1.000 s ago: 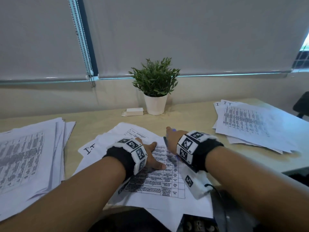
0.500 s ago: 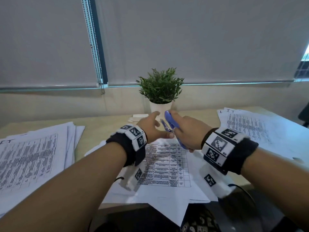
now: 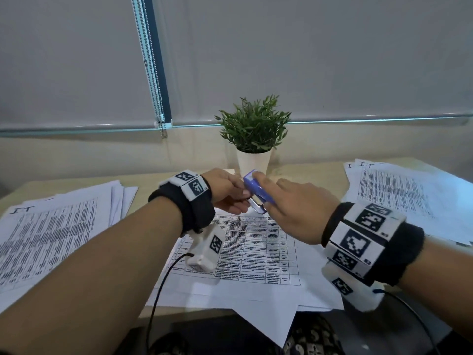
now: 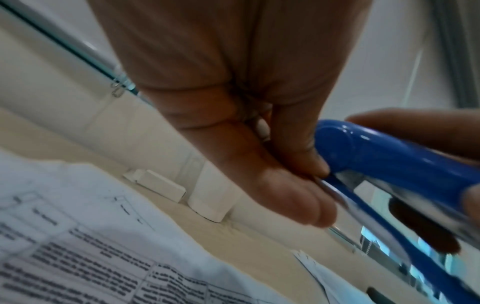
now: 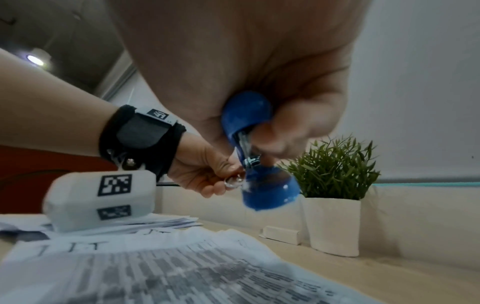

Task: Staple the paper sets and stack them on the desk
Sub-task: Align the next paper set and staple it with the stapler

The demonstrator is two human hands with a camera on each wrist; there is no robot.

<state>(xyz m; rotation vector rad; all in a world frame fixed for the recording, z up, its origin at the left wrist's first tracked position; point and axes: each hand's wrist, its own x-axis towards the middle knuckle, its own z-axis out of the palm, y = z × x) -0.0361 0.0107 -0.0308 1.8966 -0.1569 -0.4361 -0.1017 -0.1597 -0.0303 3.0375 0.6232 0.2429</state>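
The right hand [image 3: 294, 213] grips the blue stapler [image 3: 257, 187], raised above the printed sheets [image 3: 256, 252]. The left hand [image 3: 227, 190] pinches its metal part.

Plant [image 3: 253, 124] in white pot [image 3: 253, 162] at desk's back edge; small white box [image 5: 281, 234] just left of pot; blinds [image 3: 307, 60] behind.

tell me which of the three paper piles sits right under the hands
The middle pile, the one with the printed table on top. Both hands hold the blue stapler above it; the left pile and right pile lie off to the sides.
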